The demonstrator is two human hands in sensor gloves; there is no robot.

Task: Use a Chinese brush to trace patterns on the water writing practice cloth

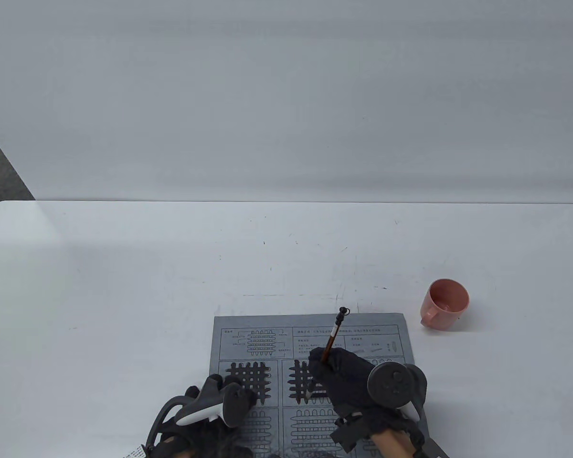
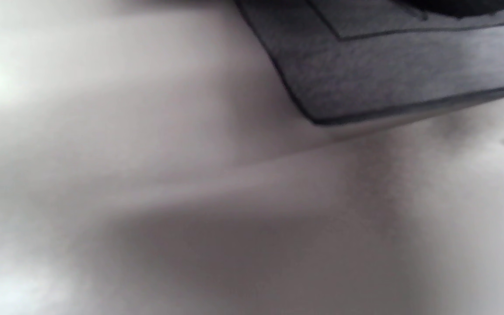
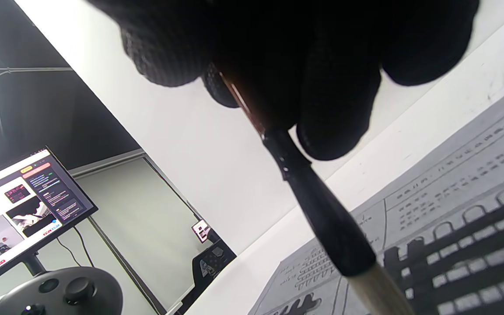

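Right hand (image 1: 348, 377) pinches brush (image 1: 332, 341), shaft leaning up and away, tip on cloth (image 1: 315, 324) second grid (part inked); left hand (image 1: 210, 405) rests on cloth's near-left, grip unclear

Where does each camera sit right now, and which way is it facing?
Table view: above, looking down at the table, cloth, pink cup; both hands show, the right hand gripping the brush.
Left wrist view: low, blurred, facing the cloth's corner; only a dark edge at top.
Right wrist view: under the fingers, along the brush toward the cloth and a monitor.
All share the cloth.
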